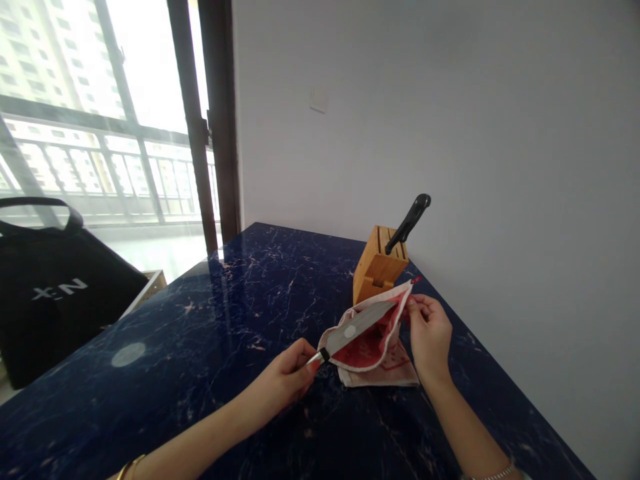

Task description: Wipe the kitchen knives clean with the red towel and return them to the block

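A kitchen knife point(361, 323) with a broad steel blade is held by its handle in my left hand point(294, 368), the fingers closed round it. Its blade lies across a pink and red cloth point(373, 353) with white edging, the tip pointing up and to the right. My right hand point(431, 333) pinches the cloth's upper right edge between thumb and fingers. The lower part of the cloth touches the table. Just behind it stands a wooden knife block point(379, 263), with one black-handled tool point(411, 220) in a slot.
The dark blue marbled table point(225, 347) runs along a plain white wall point(500, 167) on the right. At the left, a black bag point(65, 293) with white lettering stands beside the table edge. A dark-framed glass door point(223, 120) is beyond.
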The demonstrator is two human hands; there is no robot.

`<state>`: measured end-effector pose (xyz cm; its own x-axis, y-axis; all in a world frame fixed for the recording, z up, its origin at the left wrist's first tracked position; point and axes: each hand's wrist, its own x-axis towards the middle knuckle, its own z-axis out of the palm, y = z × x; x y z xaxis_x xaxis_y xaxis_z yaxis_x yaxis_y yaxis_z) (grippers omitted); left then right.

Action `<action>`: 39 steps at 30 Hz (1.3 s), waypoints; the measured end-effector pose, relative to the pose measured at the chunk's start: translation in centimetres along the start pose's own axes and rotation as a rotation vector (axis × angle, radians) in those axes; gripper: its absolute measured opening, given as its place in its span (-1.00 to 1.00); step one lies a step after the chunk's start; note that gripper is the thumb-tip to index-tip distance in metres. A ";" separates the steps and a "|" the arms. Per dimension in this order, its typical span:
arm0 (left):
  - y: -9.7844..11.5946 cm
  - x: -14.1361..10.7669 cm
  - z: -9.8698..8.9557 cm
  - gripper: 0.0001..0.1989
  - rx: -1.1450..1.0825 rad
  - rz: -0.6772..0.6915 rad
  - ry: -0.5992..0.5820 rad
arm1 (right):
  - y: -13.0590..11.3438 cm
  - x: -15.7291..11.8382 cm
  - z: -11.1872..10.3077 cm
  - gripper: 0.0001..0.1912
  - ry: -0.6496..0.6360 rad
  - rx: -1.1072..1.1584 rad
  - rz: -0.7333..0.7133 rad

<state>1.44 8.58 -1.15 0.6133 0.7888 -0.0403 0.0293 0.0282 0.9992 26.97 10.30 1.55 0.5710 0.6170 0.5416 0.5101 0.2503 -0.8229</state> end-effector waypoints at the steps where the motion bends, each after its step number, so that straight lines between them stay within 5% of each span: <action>1: -0.2 0.1 0.0 -0.68 -0.044 -0.003 0.004 | 0.2 0.0 0.1 -0.77 0.008 0.011 0.008; 9: -1.4 0.7 -0.2 -0.67 0.036 0.059 0.166 | -0.6 -1.6 0.9 -0.79 -0.075 0.000 -0.031; 15: -1.3 0.1 0.1 -0.78 0.341 0.117 0.158 | -2.4 -5.1 2.6 -0.89 -0.440 -0.128 -0.290; 21: -1.1 0.0 0.4 -0.85 0.413 0.121 0.124 | -2.6 -7.2 4.0 -0.88 -0.696 -0.213 -0.433; 28: -0.9 0.0 0.5 -0.88 0.448 0.112 0.107 | -2.6 -6.8 4.0 -0.91 -0.591 -0.236 -0.362; 34: -0.9 0.1 0.5 -0.88 0.459 0.117 0.111 | -2.8 -7.1 4.0 -0.90 -0.754 -0.197 -0.359; 39: -0.8 0.0 0.5 -0.89 0.464 0.128 0.095 | -2.7 -6.9 3.9 -0.92 -0.640 -0.200 -0.307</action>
<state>1.83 8.23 -1.91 0.5607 0.8213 0.1053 0.3204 -0.3324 0.8870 19.20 8.32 -0.65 -0.0725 0.8709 0.4860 0.7287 0.3790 -0.5704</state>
